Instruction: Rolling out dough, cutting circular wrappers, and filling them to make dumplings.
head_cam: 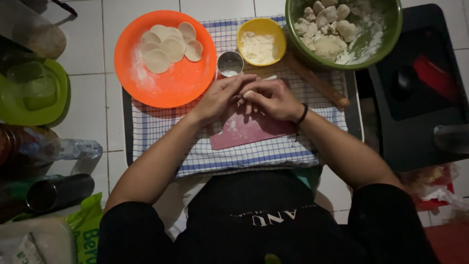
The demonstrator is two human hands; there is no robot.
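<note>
My left hand (pixel 221 97) and my right hand (pixel 272 99) meet over a pink board (pixel 244 132) and pinch a small piece of pale dough (pixel 249 93) between their fingertips. A black band circles my right wrist. Just behind the hands stands a small round metal cutter (pixel 230 63). An orange plate (pixel 168 83) dusted with flour carries several flat round dough discs (pixel 168 46).
A yellow bowl (pixel 261 46) holds flour. A green bowl (pixel 386 39) holds dough lumps. A wooden rolling pin (pixel 320 83) lies on the blue checked cloth (pixel 244 156). A green lidded container (pixel 29 93), bottles and a steel cup (pixel 58 191) sit at the left, a dark tray (pixel 415 98) at the right.
</note>
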